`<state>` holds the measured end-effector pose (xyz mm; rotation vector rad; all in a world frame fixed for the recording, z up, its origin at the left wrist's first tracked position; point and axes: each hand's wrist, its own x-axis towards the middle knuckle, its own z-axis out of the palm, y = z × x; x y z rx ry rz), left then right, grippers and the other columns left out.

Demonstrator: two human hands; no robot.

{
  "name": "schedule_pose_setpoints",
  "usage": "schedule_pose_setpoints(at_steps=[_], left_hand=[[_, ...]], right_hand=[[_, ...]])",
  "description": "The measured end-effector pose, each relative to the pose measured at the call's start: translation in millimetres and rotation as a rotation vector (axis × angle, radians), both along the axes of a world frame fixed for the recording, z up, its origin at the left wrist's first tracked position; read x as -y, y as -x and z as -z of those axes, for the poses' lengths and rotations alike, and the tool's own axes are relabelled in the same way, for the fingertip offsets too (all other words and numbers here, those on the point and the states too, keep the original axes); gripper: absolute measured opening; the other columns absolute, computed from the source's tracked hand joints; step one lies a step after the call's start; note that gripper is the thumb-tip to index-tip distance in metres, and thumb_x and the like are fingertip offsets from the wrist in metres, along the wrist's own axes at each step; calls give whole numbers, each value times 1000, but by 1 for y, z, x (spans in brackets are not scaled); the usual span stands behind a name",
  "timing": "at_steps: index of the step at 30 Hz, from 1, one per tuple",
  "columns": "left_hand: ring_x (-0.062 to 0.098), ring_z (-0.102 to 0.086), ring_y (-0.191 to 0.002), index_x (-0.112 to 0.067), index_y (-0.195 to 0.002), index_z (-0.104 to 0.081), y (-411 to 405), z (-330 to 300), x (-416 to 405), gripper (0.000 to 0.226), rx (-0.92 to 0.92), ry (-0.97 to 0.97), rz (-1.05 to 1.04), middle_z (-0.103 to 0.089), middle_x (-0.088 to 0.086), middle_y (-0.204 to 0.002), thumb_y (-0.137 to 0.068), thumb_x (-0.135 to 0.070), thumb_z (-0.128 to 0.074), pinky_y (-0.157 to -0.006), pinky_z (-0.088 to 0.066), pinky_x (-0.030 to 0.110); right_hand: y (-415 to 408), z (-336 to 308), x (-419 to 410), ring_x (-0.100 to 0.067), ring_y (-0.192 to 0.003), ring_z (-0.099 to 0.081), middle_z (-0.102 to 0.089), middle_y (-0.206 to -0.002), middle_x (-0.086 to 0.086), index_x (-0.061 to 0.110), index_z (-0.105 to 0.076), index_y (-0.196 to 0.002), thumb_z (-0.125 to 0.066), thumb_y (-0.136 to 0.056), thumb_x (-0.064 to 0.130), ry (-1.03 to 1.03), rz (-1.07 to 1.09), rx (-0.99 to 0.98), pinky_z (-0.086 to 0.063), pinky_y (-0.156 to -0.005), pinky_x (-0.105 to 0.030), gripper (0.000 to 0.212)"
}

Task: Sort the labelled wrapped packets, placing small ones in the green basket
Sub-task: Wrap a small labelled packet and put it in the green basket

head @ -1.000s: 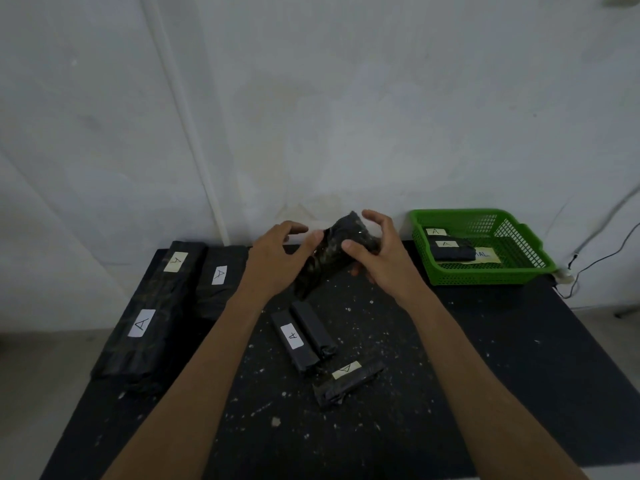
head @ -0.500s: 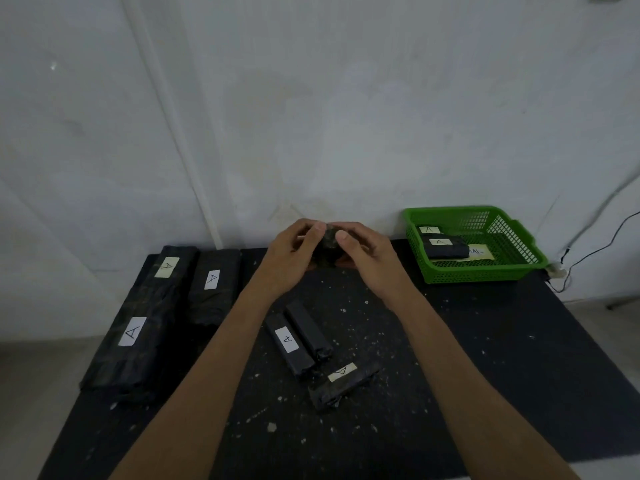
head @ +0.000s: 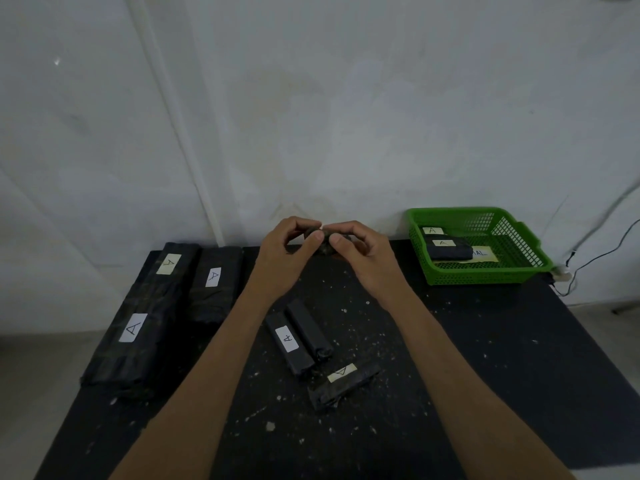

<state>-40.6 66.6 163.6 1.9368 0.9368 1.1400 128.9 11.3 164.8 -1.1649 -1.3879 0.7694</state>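
A small wrapped packet (head: 320, 241) is pinched between left hand (head: 287, 252) and right hand (head: 360, 252); the green basket (head: 485, 275) lies rightward, nearer the right hand

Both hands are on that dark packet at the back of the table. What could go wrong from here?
1. The held packet is mostly hidden by the left hand and right hand, so its size could be misjudged.
2. The green basket sits near the table's far right corner; a careless drop might miss it.
3. Forearms pass over three small packets; they may get knocked.
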Motion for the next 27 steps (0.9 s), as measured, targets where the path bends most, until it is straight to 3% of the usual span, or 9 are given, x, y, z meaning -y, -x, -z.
schedule_pose_setpoints(at_steps=[4,7,10,12,15,17,22,25,27], left_hand=[[12,-64,-108,-15,-119,-64,-5,-6,4,31,153,149,-44,-67,0,-119,-99,-37,-55,-91,-55,32],[5,-58,-114,-20,-141,-47,-8,-10,-1,44,110,329,-136,-52,-4,-140,-101,-37,-55,-86,-55,18],[17,-64,-115,-24,-153,-32,-6,-8,-8,66,69,539,-99,-60,4,-137,-97,-47,-58,-101,-52,41],[16,-67,-109,-23,-153,-33,-5,-10,-7,62,47,532,-88,-67,1,-125,-99,-42,-57,-103,-51,44],[11,-68,-106,-22,-146,-46,-6,-14,-3,43,29,437,-43,-69,-2,-119,-104,-26,-52,-92,-56,30],[5,-65,-105,-22,-141,-51,-5,-16,0,37,-10,375,-5,-67,-6,-118,-104,-18,-50,-85,-56,20],[-1,-60,-99,-26,-133,-50,-4,-15,4,36,-124,358,110,-61,-13,-111,-101,-8,-51,-71,-51,6],[1,-60,-103,-27,-133,-50,-10,-16,7,33,-117,347,110,-63,-7,-116,-101,-18,-53,-77,-54,12],[3,-61,-106,-26,-134,-52,-15,-21,10,34,-65,351,76,-64,-6,-118,-103,-37,-49,-75,-50,11]], right_hand=[[0,0,2,-16,-112,-65,-70,-119,-7,6,-71,-114,-61,-100,12,-23,7,12,-52,-91,-21,18],[-2,1,4,-12,-111,-64,-65,-124,-6,2,-70,-106,-62,-98,8,-7,-3,16,-53,-94,-24,13],[-1,0,10,-5,-109,-61,-60,-123,3,13,-64,-115,-65,-95,3,42,-28,77,-53,-92,-20,23],[-1,2,12,-5,-113,-60,-56,-125,3,20,-54,-131,-66,-94,1,42,-47,118,-53,-91,-18,43],[-4,9,8,-16,-132,-52,-43,-147,6,28,-41,-147,-69,-90,2,-33,-26,192,-53,-103,-32,69],[-5,7,4,-17,-130,-54,-37,-153,9,34,-34,-152,-72,-92,12,-37,37,187,-53,-101,-27,75],[-8,-13,-6,-13,-102,-66,-57,-136,3,36,-37,-151,-57,-103,37,144,228,44,-61,-76,-35,52],[-11,-19,-8,-21,-104,-67,-63,-127,-7,32,-51,-139,-52,-106,30,188,172,-18,-58,-59,-27,33],[-10,-20,-6,-23,-104,-69,-65,-123,-10,28,-57,-132,-53,-105,22,191,76,-132,-63,-65,-37,28]])
